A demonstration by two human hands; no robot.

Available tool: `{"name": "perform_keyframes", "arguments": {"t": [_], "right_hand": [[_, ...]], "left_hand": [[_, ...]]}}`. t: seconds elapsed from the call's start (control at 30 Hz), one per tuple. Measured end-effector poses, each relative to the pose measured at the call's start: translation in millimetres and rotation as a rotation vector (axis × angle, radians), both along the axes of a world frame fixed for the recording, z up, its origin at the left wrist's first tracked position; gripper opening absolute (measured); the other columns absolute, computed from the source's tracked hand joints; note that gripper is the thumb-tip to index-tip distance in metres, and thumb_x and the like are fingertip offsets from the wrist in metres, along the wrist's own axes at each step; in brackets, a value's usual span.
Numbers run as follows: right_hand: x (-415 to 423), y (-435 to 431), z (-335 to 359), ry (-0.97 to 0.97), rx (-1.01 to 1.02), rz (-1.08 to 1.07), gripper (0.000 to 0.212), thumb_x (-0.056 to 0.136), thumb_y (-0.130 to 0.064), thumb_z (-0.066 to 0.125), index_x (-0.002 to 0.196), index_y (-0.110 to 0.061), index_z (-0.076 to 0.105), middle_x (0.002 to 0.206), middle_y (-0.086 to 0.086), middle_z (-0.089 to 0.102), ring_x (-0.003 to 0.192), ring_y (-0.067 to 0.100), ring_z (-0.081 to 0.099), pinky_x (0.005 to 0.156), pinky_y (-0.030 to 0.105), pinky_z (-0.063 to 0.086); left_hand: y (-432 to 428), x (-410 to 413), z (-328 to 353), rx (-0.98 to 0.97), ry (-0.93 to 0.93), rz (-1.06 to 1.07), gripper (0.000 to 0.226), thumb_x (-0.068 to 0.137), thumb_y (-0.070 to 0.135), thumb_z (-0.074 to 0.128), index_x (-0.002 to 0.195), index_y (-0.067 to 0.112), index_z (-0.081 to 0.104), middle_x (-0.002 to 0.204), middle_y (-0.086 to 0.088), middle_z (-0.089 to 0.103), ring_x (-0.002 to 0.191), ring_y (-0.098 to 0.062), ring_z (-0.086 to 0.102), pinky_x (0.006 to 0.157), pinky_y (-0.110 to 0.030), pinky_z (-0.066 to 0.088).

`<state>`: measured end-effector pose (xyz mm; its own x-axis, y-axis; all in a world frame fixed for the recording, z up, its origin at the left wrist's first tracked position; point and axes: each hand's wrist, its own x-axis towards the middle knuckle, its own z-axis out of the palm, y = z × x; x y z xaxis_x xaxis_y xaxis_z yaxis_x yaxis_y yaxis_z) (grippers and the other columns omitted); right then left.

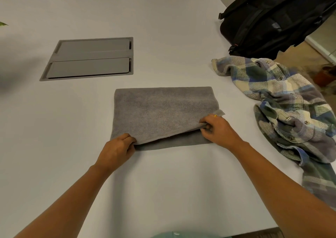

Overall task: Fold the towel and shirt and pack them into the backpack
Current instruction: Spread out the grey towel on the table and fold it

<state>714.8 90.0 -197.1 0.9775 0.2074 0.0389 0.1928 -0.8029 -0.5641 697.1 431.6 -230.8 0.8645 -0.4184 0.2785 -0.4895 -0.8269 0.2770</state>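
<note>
— While both hands have the top layer pinched like that, where does the grey terry-cloth towel actually sit?
— Flat on the pale grey table, spread away from the two grips. Its far edge lies straight, and a lower layer shows just under the lifted near edge.
— And the grips themselves?
— Left hand is closed on the near left corner, thumb and curled fingers nipping the cloth. Right hand pinches the near edge toward its right end, raised a little off the layer below, with a loose corner poking out past the knuckles.
— So what makes this fold come out well?
— I'd carry both pinches at the same height and pace, so the edge is taut between them, then lay corner on corner. That stray corner beyond the right grip looks likely to skew things, so I'd square it first.
— Anything close enough to snag?
— A crumpled blue, green and cream plaid flannel shirt lies to the right of the right-hand grip, apart from the towel and not yet folded. A black fabric backpack sits beyond that, at the table's far right corner. A grey recessed rectangular panel is beyond the left grip, well apart
</note>
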Motion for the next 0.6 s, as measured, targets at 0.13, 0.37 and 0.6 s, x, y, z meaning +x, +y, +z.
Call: {"name": "perform_keyframes", "arguments": {"t": [0.13,0.37,0.6], "right_hand": [[10,0,2,-0.005,-0.003,-0.058,0.023,0.086,-0.002,0.061,0.108,-0.003,0.065,0.091,0.002,0.060,0.072,-0.003,0.048,0.069,-0.003,0.035],[20,7,4,-0.059,-0.061,-0.081,0.016,0.087,-0.013,0.062,0.103,-0.008,0.067,0.078,-0.003,0.060,0.071,0.005,0.049,0.060,0.002,0.031],[25,7,-4,-0.115,-0.137,-0.119,0.011,0.093,-0.017,0.053,0.097,-0.008,0.059,0.075,0.005,0.061,0.065,0.021,0.055,0.062,0.033,0.047]], "left_hand": [[2,9,3,-0.019,0.043,-0.007,0.024,0.060,0.007,0.086,0.077,0.004,0.069,0.070,-0.004,0.064,0.046,-0.018,0.057,0.042,-0.023,0.049],[-3,8,3,0.192,0.087,-0.018,0.048,0.044,0.034,0.093,0.081,0.015,0.070,0.070,0.005,0.061,0.058,-0.016,0.061,0.034,-0.018,0.038],[-15,12,0,0.191,0.005,0.067,0.028,0.050,0.011,0.088,0.071,0.013,0.069,0.062,0.003,0.061,0.055,-0.018,0.058,0.034,-0.013,0.024]]}}
